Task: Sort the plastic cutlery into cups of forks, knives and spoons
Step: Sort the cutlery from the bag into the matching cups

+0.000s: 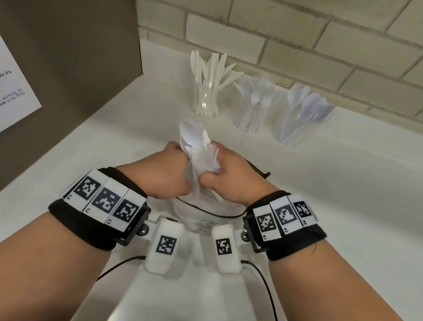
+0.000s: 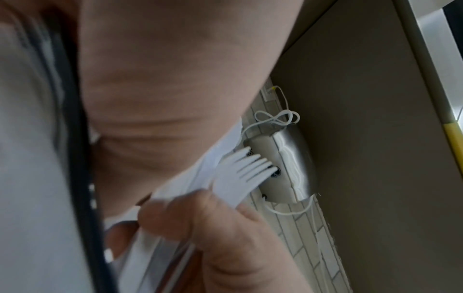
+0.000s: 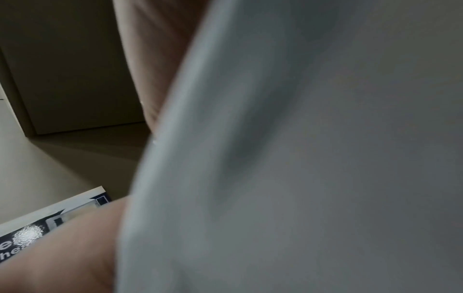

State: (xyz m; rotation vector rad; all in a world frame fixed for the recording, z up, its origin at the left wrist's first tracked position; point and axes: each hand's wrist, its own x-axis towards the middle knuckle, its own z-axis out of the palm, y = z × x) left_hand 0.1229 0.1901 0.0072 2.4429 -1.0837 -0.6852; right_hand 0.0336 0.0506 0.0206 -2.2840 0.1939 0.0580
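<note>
Both hands meet over the counter's middle around a bundle of white plastic cutlery (image 1: pixel 198 150): a spoon bowl on top, fork tines beside it. My left hand (image 1: pixel 171 172) grips the bundle from the left, my right hand (image 1: pixel 225 176) from the right, fingers curled round it. The left wrist view shows a fork (image 2: pixel 240 174) sticking out past curled fingers. Blurred white plastic (image 3: pixel 275 158) fills the right wrist view. Along the back wall stand three clear cups: knives (image 1: pixel 208 96), forks (image 1: pixel 256 105), spoons (image 1: pixel 300 116).
A white bag with a black rim (image 1: pixel 201 214) sits under my wrists on the white counter (image 1: pixel 330 182). A brown side panel with a printed notice (image 1: pixel 7 78) closes the left. Brick wall (image 1: pixel 316 37) behind the cups.
</note>
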